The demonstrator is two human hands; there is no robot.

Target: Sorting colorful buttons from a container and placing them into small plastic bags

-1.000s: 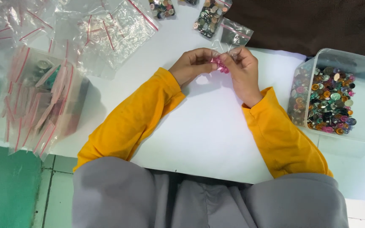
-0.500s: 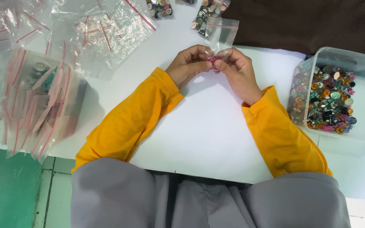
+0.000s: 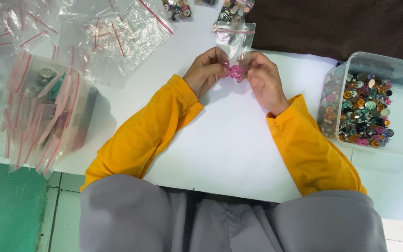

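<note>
Holding a small clear bag (image 3: 235, 44) between them, the left hand (image 3: 207, 70) and right hand (image 3: 264, 80) meet above the white tabletop (image 3: 229, 140), near its far edge. Both hands pinch the bag's lower end, where a cluster of pink beads (image 3: 233, 71) sits; fingertips of each hand close on that cluster through the film. The bag stands roughly upright, long axis running away from the person, its red-striped mouth pointing to the far side. Judged from its look, the film is thin, limp and slippery, and the load very light; a grip low at the beads seems steadier than one at the floppy top. Loose empty bags (image 3: 103, 32) lie at far left, and a clear tub (image 3: 397, 140) of mixed beads stands at right.
</note>
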